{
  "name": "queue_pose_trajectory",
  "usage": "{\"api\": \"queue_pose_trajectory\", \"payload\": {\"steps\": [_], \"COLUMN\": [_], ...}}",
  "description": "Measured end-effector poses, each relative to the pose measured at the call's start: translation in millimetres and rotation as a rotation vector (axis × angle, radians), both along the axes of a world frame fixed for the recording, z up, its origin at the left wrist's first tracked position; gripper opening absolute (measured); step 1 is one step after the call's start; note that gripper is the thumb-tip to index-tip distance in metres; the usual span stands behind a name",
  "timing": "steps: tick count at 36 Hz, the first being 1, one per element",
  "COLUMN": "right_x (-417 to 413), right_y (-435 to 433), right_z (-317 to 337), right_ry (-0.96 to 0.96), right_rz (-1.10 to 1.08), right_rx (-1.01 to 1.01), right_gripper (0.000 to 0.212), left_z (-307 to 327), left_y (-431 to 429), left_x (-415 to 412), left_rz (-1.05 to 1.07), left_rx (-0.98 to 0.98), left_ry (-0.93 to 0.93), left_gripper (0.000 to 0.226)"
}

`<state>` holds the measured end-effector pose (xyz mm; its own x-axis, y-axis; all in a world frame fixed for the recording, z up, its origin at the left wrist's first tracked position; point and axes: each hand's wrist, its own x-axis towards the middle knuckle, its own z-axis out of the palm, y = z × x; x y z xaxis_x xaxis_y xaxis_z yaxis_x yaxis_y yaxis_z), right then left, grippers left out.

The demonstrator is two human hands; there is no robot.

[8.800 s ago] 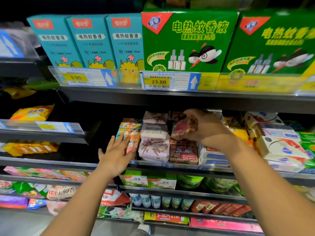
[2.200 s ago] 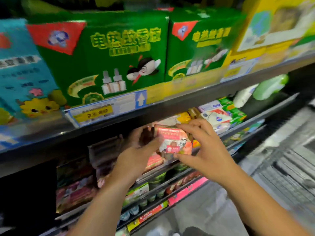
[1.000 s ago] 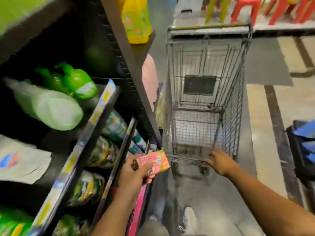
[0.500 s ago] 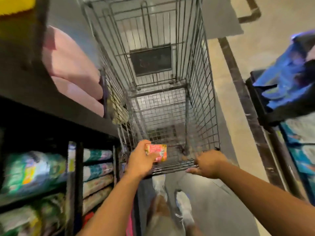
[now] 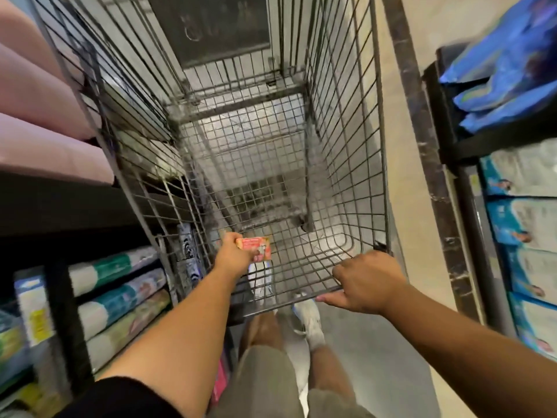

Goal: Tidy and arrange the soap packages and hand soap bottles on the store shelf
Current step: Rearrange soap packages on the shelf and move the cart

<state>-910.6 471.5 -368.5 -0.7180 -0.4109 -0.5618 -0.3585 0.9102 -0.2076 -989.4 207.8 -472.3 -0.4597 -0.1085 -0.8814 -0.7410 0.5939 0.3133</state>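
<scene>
Person at a wire shopping cart (image 5: 346,131), soap package (image 5: 256,248) in one hand, seen from above.

The left hand (image 5: 233,256) reaches over the cart's near left corner and pinches a small red-and-orange soap package, thumb and fingers closed on its left end; the package is held in the air inside the basket, just below the rim and well above the mesh bottom. The right hand (image 5: 367,282) grips the cart's near rim at its right corner, fingers curled over the wire and thumb stretched along underneath. Left of the cart stand dark shelves (image 5: 63,312) with rolled packs (image 5: 120,297) below and pink bundles (image 5: 45,95) above; on the right, blue packs (image 5: 512,70) fill another rack. White shoes (image 5: 310,324) show under the cart's edge.
</scene>
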Motion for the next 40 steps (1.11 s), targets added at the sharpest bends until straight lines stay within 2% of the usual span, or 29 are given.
{"api": "queue_pose_trajectory", "payload": {"steps": [5,8,10,13,16,19,26,33,40], "right_x": [0,1,0,-1,0,1,4,1,2], "right_y": [3,2,1,1,1,2,2,-2,-3], "right_z": [-2,-3,-2,-2,-3,-5,-7,1,5], "right_ry": [0.048,0.029,0.016,0.01,-0.005,0.003,0.022,0.053,0.129], "right_rz": [0.001,0.005,0.006,0.012,0.024,0.028,0.05,0.027,0.057], "right_rx": [-0.031,-0.038,-0.035,-0.029,-0.035,-0.035,-0.014,0.008,0.062], "right_gripper": [0.097,0.091,0.088,0.094,0.099,0.104,0.096,0.082,0.084], "left_z": [-34,-30,-26,-12,-6,-8,-14,0,54], "left_y": [-8,-2,1,3,7,9,0,-1,1], "left_x": [12,10,10,7,4,3,-3,-1,24], "left_rz": [0.023,0.011,-0.129,-0.455,-0.67,-0.807,-0.835,-0.965,-0.796], "left_rx": [0.056,0.039,-0.096,-0.304,-0.277,-0.233,-0.243,-0.204,-0.076], "left_ry": [-0.091,-0.091,-0.057,0.052,0.156,0.141,0.072,0.006,-0.119], "left_gripper": [0.044,0.042,0.052,0.059,0.062,0.055,0.047,0.067,0.054]}}
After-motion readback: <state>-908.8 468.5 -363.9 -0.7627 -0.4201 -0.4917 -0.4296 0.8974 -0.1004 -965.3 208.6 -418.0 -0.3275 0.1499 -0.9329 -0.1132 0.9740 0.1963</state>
